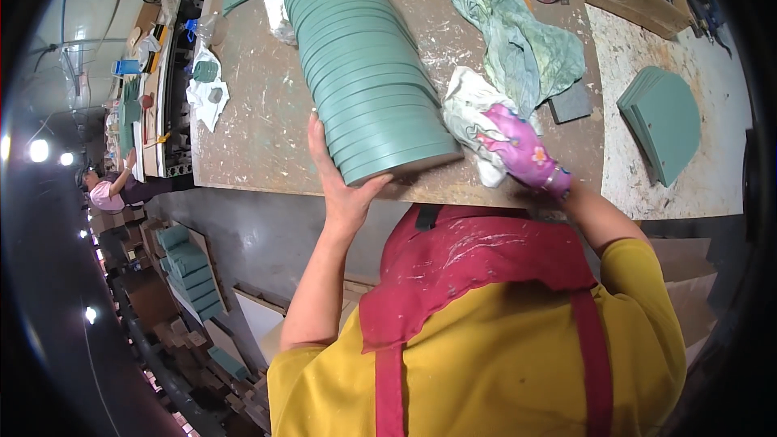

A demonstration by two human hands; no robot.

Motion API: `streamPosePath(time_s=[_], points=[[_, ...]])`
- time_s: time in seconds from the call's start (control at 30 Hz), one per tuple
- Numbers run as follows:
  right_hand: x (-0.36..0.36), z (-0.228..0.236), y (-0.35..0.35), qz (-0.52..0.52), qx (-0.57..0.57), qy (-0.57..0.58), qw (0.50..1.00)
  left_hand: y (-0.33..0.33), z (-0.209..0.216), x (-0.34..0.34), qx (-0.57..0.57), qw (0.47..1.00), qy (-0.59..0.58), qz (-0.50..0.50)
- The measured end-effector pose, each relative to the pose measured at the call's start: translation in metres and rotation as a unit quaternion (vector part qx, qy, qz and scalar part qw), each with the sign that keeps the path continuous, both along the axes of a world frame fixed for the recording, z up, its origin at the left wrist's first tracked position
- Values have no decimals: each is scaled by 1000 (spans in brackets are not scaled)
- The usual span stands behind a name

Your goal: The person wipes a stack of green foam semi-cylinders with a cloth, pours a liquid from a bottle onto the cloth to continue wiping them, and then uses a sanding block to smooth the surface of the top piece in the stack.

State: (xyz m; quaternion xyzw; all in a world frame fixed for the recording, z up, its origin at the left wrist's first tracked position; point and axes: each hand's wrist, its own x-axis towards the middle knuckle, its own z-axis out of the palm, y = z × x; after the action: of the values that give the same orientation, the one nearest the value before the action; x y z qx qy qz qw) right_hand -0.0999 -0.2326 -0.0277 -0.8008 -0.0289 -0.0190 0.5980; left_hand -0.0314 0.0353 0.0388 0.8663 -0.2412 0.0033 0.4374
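At 12 o'clock on the paint-spotted table (pixel 251 117), the stack of green boards (pixel 368 97) seems heavy, stiff and slippery, better held by both ends. The left hand (pixel 348 198) is spread against its 7 o'clock corner; the gloved right hand (pixel 522 152) bunches a white cloth (pixel 468 105) at 2 o'clock. Green bundles (pixel 190 267) stand at 8 o'clock, above the grey floor (pixel 267 214).

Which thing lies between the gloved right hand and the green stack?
In the head view, a white cloth lies between the right hand and the green stack.
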Motion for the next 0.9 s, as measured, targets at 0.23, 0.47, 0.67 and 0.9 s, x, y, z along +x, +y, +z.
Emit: streamPosePath(time_s=[0.23, 0.47, 0.67, 0.9], points=[[38, 67, 31, 103, -227, -367, 896, 3, 0, -2, 4, 1000, -17, 3], [64, 50, 107, 224, -102, -263, 933, 46, -41, 0, 14, 997, 67, 27], [23, 49, 24, 123, -187, -278, 934, 0, 3, 0, 44, 999, -29, 4], [37, -7, 130, 139, 375, -14, 916, 23, -7, -5, 75, 984, 159, 3]])
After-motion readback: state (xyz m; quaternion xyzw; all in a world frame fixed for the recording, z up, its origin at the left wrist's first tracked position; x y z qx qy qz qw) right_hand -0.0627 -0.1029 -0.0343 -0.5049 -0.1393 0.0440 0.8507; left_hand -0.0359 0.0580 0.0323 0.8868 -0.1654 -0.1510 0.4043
